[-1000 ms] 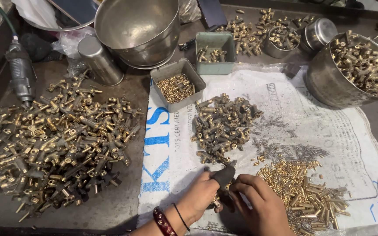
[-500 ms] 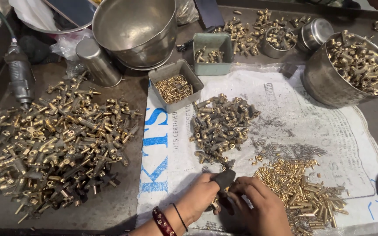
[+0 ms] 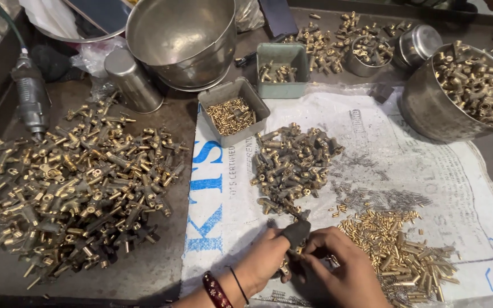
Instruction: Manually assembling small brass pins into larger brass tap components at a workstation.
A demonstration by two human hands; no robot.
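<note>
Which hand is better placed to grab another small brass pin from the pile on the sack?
Probably the right hand. The pile of small brass pins lies just beside it on the white sack, while the left hand sits on the far side, its grip on the dark fitting both hands share.

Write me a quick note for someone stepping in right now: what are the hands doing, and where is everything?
Left hand and right hand: together at the near edge, gripping one dark brass fitting.
Parts: small brass pins right of the hands; darker fittings pile just beyond, both on the white sack.
Large fittings heap lies left; a full steel bowl far right.
Done or left: cannot tell which pile is finished.
</note>
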